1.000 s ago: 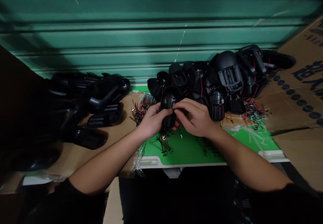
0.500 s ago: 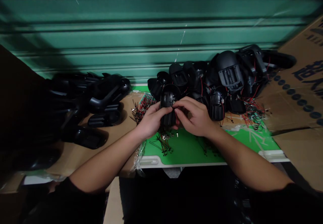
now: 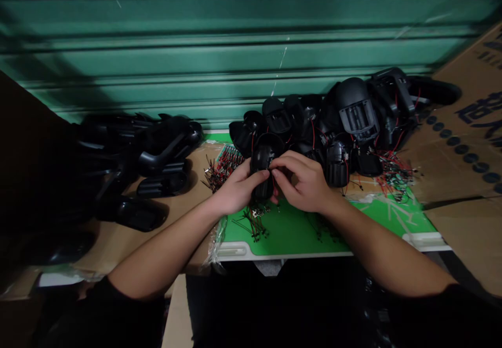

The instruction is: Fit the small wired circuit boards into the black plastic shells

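Observation:
A black plastic housing (image 3: 262, 160) is held over the green board (image 3: 298, 235). My left hand (image 3: 240, 187) is wrapped round its left side, with the thumb lying across the front. On the right side of the housing, my right hand (image 3: 301, 180) has its thumb and index finger pinched together; what lies between those fingertips is too small to make out. A bit of red wire shows below the right fingertips. Small wired parts (image 3: 255, 222) lie on the board beneath the hands.
Black housings with red wires (image 3: 358, 110) are piled behind and to the right. More black shells (image 3: 135, 212) lie on cardboard at the left. Wire bundles (image 3: 392, 173) sit at the right, others (image 3: 219, 170) by my left hand. A cardboard box (image 3: 458, 144) stands far right.
The held housing has turned slightly and shows a narrower face. Both hands keep nearly the same place and grip.

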`<move>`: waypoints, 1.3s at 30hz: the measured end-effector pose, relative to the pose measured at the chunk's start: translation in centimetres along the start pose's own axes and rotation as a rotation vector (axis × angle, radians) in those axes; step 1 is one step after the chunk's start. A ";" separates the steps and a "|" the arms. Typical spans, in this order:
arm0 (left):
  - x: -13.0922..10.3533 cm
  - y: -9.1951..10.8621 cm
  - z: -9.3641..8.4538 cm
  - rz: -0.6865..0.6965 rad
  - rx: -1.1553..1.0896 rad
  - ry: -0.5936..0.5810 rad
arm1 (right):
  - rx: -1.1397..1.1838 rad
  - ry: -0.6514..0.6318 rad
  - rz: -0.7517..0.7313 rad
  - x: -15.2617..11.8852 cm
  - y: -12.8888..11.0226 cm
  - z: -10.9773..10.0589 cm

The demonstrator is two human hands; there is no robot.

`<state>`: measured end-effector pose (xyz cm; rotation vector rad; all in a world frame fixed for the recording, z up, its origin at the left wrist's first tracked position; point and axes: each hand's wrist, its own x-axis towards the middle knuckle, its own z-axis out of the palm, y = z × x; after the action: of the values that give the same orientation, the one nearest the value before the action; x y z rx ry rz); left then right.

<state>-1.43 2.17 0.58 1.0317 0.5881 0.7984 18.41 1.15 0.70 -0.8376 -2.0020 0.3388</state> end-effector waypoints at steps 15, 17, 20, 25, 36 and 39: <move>0.1 0.2 0.4 -0.037 0.014 0.127 | 0.018 -0.006 0.060 0.0 -0.1 0.0; 0.1 0.2 0.5 -0.044 0.013 0.139 | 0.017 -0.004 0.058 0.0 -0.1 0.0; 0.2 0.2 0.6 -0.049 0.006 0.155 | 0.016 0.000 0.056 0.0 0.0 0.0; 0.2 0.1 0.6 -0.063 0.050 0.196 | 0.025 -0.009 0.062 -0.1 -0.1 0.0; 0.2 -0.3 1.0 -0.009 0.054 0.205 | -0.004 -0.001 0.069 0.0 -0.6 0.6; 0.0 -0.4 1.2 0.000 0.035 0.161 | -0.050 0.036 0.040 -0.1 -0.4 0.8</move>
<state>-0.43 1.49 0.69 1.0054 0.7419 0.8791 17.55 0.88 0.40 -0.9094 -1.9692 0.2954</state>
